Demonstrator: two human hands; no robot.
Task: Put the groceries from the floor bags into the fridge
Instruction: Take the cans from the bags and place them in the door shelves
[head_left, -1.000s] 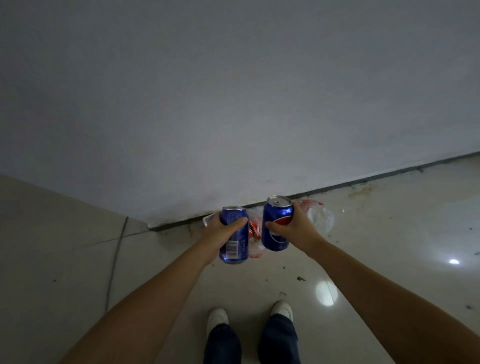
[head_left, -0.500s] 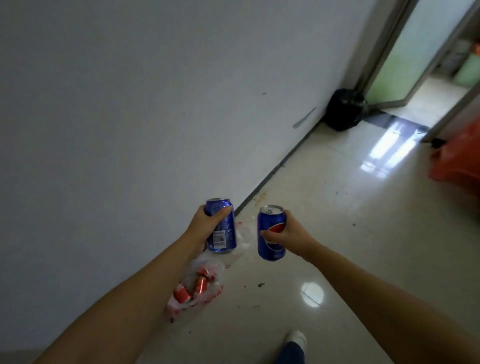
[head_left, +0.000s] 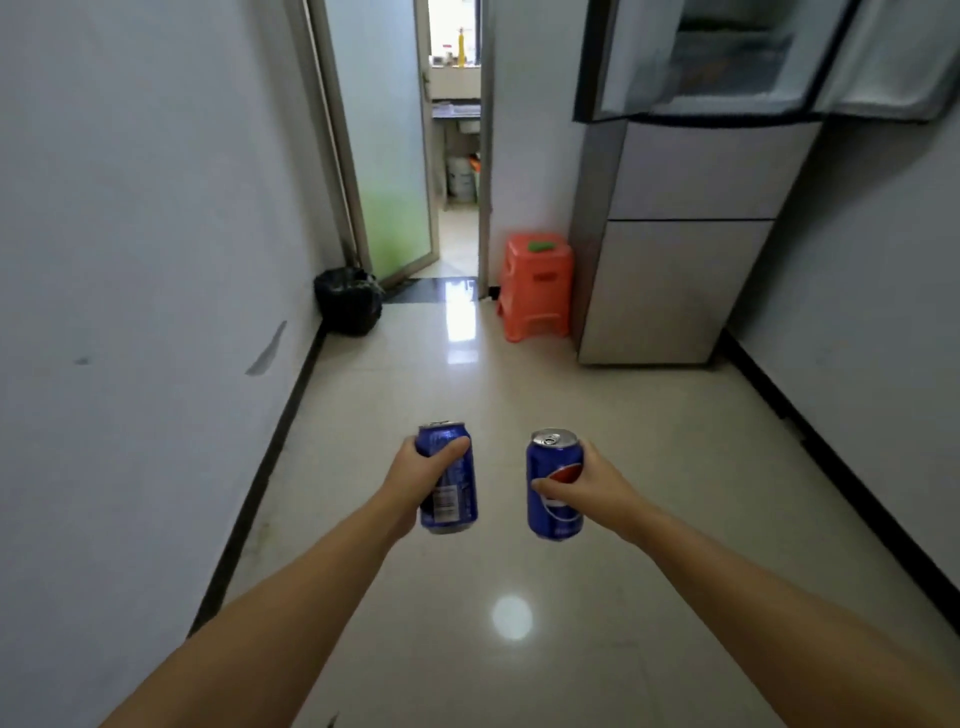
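My left hand grips a blue soda can, upright, with its barcode side toward me. My right hand grips a second blue can with a red, white and blue logo facing me. Both cans hang in front of me above the glossy floor, a small gap between them. The grey fridge stands ahead on the right against the wall. Its upper door is swung open and the inside is blurred. The floor bags are out of view.
An orange plastic stool sits left of the fridge. A black bag lies at the left wall by a frosted glass door. An open doorway lies ahead. White walls line both sides of the tiled corridor floor.
My view has swung right from the wall and the bag of red cans to the corridor and fridge. Both hands keep hold of their cans, now a little farther apart.
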